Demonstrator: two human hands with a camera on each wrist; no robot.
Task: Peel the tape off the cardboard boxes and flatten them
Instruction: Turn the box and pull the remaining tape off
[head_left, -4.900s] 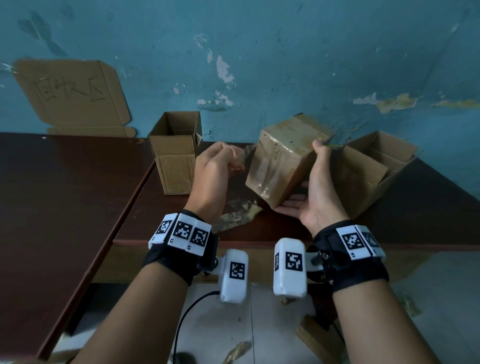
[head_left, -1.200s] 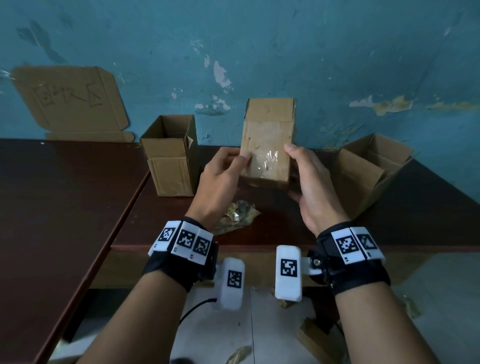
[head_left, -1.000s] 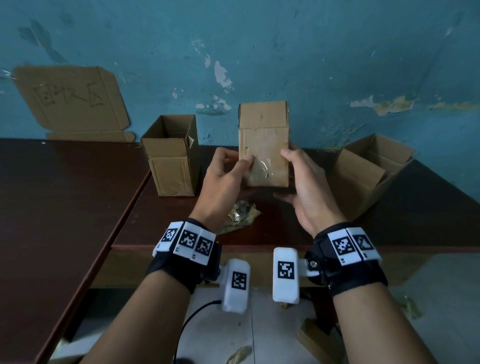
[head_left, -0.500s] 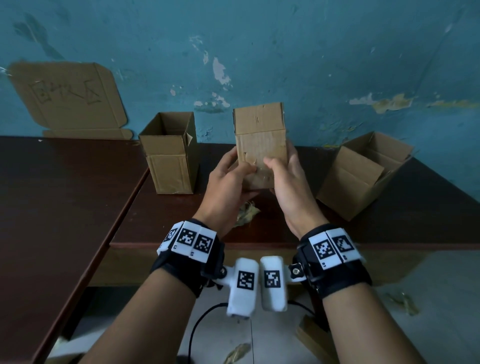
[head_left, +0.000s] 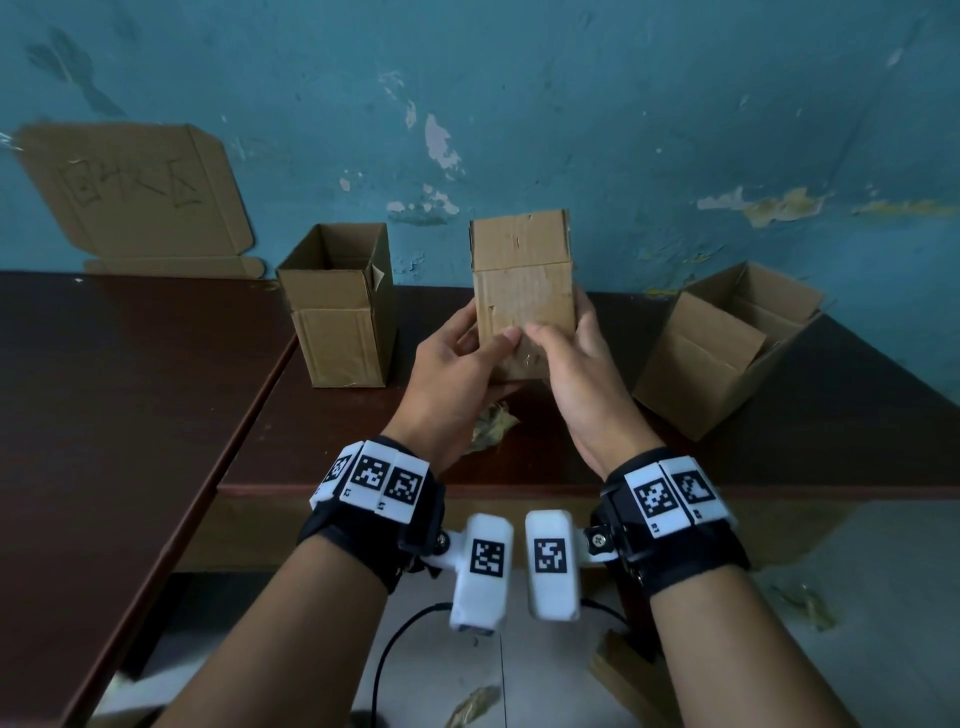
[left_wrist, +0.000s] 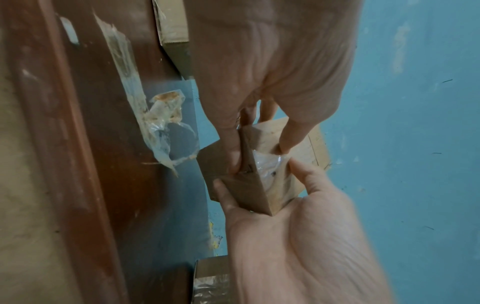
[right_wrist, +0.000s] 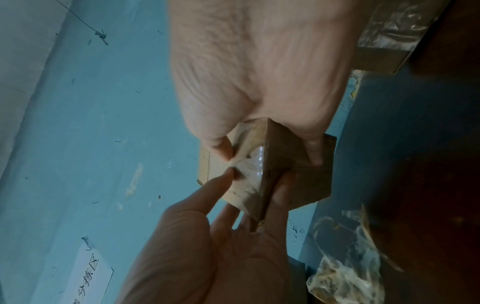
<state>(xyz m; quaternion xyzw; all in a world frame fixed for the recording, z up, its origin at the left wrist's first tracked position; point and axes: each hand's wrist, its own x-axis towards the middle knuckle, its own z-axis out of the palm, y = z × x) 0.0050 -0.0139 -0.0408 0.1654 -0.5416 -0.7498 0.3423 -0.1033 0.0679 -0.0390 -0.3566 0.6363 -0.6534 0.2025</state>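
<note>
A small brown cardboard box (head_left: 523, 280) stands upright in the air above the dark table (head_left: 831, 441), held from both sides. My left hand (head_left: 462, 364) grips its left side and my right hand (head_left: 571, 364) grips its right side. Both thumbs meet low on the near face. The wrist views show wrinkled clear tape (left_wrist: 267, 164) (right_wrist: 249, 164) on that face under the thumbs. In the left wrist view my left hand (left_wrist: 259, 142) comes in from the top and my right hand (left_wrist: 262, 181) from the bottom. The box's far side is hidden.
An open box (head_left: 337, 306) stands upright at the left. Another open box (head_left: 727, 348) lies tipped at the right. A crumpled wad of peeled tape (head_left: 491, 428) lies on the table under my hands. A flat cardboard sheet (head_left: 140, 192) leans on the blue wall.
The box was tilted in my right hand alone, then stood upright between both hands. Over the last second it sank slightly and my thumbs slid together on its taped near face.
</note>
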